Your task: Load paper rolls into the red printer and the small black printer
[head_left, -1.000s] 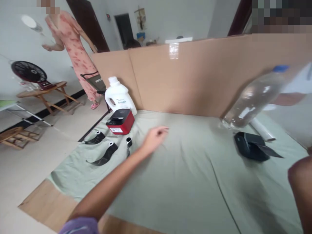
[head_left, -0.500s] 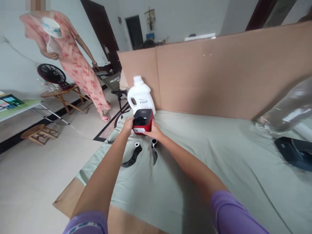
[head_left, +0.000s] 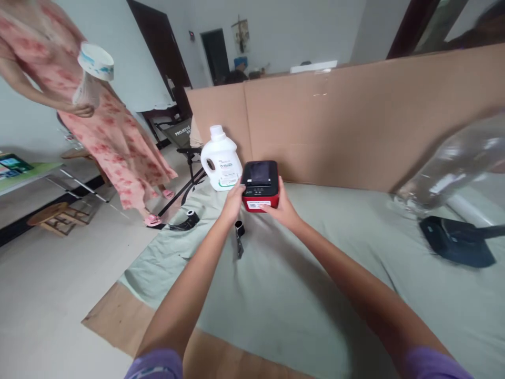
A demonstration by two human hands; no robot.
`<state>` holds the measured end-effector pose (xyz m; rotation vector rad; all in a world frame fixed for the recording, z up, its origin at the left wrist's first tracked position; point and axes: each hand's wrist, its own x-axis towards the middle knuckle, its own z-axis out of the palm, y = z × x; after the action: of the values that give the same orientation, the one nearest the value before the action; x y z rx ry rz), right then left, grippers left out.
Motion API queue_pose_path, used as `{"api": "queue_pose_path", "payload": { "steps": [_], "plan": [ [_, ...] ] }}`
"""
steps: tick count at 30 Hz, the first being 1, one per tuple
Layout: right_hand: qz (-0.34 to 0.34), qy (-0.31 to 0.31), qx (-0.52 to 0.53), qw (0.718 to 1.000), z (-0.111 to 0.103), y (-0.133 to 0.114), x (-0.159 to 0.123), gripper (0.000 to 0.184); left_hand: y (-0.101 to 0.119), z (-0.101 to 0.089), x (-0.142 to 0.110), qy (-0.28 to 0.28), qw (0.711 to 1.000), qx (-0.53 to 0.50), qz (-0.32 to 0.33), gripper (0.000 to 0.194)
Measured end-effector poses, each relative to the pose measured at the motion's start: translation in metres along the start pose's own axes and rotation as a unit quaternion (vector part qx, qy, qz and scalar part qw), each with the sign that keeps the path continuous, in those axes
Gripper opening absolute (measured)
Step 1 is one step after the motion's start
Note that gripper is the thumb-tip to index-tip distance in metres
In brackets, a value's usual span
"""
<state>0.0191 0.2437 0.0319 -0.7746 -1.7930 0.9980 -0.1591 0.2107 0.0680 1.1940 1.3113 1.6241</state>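
Just right of the white jug (head_left: 224, 167), the red-and-black device (head_left: 259, 187) sits grasped between the left grip (head_left: 233, 201) and right grip (head_left: 285, 210), the left nearer the jug.

A white jug (head_left: 223, 162) was set before a cardboard panel (head_left: 323, 126), while a clear bottle (head_left: 450, 163) was cut off by the right edge. At the left, a white-and-blue object (head_left: 96, 63) was held by a person (head_left: 47, 66) in a pink floral dress (head_left: 116, 145); a wooden stool (head_left: 53, 213) was placed on the floor (head_left: 94, 279) nearby.
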Motion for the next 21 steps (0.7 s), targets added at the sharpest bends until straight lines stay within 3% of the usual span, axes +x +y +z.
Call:
{"api": "queue_pose_path", "payload": {
  "steps": [2, 5, 9, 14, 21],
  "plan": [
    [-0.028, 0.042, 0.006, 0.999, -0.038, -0.005, -0.033, 0.120, 0.006, 0.045, -0.023, -0.040, 0.998, 0.013, 0.038, 0.048],
    [-0.040, 0.094, -0.010, 0.995, -0.088, -0.008, -0.097, 0.113, 0.002, 0.107, -0.069, -0.091, 0.995, 0.005, 0.033, 0.052],
    [0.019, 0.123, -0.046, 0.991, -0.130, -0.006, -0.178, 0.104, -0.020, 0.162, -0.131, -0.147, 0.989, -0.019, 0.003, 0.058],
    [0.055, 0.121, -0.076, 0.988, -0.149, -0.003, -0.225, 0.107, -0.041, 0.182, -0.172, -0.165, 0.985, -0.037, -0.022, 0.060],
    [0.057, 0.112, -0.137, 0.983, -0.148, 0.005, -0.231, 0.110, -0.049, 0.178, -0.182, -0.149, 0.987, -0.033, -0.042, 0.061]
  ]
}}
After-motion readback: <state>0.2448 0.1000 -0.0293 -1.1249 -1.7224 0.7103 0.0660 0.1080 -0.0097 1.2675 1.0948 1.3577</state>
